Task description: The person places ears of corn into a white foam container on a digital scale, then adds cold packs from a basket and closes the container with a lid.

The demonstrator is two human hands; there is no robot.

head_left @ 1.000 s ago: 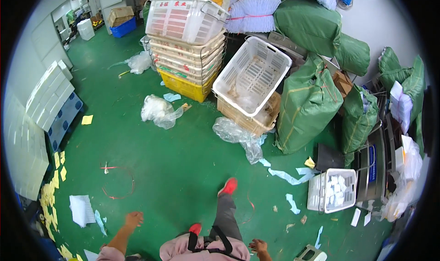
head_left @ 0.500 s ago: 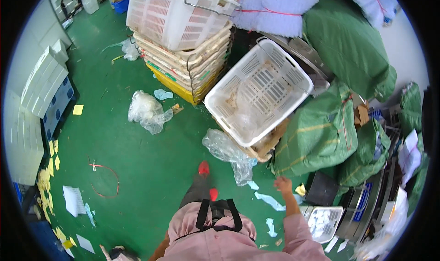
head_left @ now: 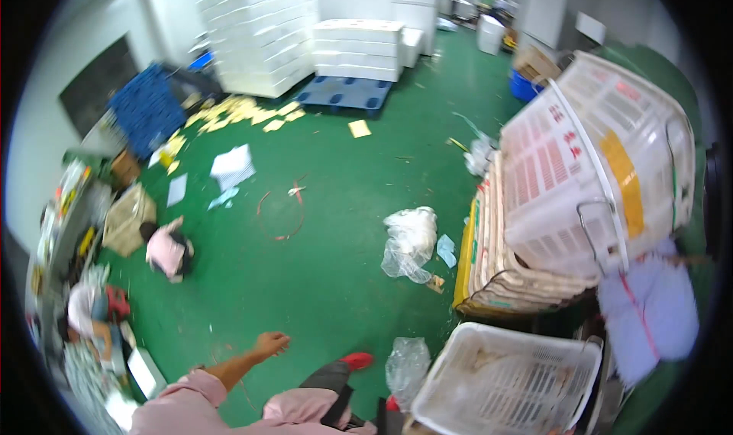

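Observation:
My left hand (head_left: pixel 271 345) reaches out over the green floor, with nothing in it and its fingers loosely apart. My right hand is out of view. Beside my red shoes, a crumpled clear plastic bag (head_left: pixel 407 365) lies against a white slatted crate (head_left: pixel 510 381). Further ahead on the floor rests another bunched plastic bag (head_left: pixel 412 233), with a light blue scrap (head_left: pixel 447 250) next to it. A thin red strap (head_left: pixel 303 210) lies in a loop beyond my left hand.
At right rises a stack of nested crates (head_left: pixel 489 259) with a tilted white crate (head_left: pixel 588 168) on top. White foam boxes (head_left: pixel 359 49) stand on a blue pallet (head_left: pixel 343 94) at the back. Yellow sheets (head_left: pixel 248 111) litter the floor. Two people crouch at left, one in pink (head_left: pixel 168 250).
My view has swung left, so the crates now sit further right and the two people at left show more. My left hand has come into view; my right hand has left it.

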